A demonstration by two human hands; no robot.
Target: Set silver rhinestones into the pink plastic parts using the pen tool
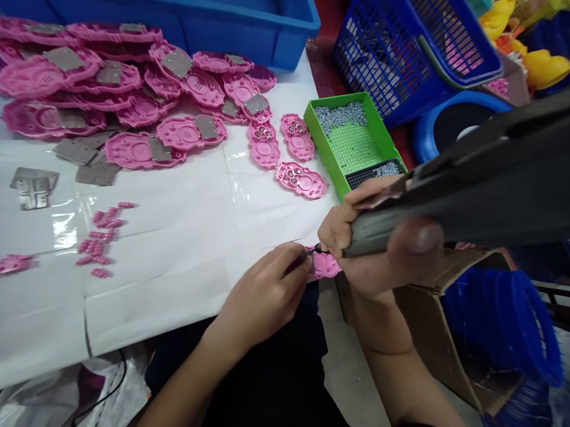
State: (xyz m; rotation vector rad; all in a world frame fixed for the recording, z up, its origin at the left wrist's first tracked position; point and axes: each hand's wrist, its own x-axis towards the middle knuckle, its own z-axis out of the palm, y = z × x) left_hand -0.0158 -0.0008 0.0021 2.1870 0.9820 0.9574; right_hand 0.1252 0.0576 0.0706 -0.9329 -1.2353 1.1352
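My right hand is wrapped round a dark grey power screwdriver, whose tip points down at a pink plastic part at the table's near edge. My left hand pinches that pink part from the left and holds it steady. Much of the part is hidden behind both hands.
A big heap of pink plastic parts with grey metal plates lies at the back left. Three pink parts lie near a green tray of small screws. Small pink pieces, blue bin, blue basket, cardboard box.
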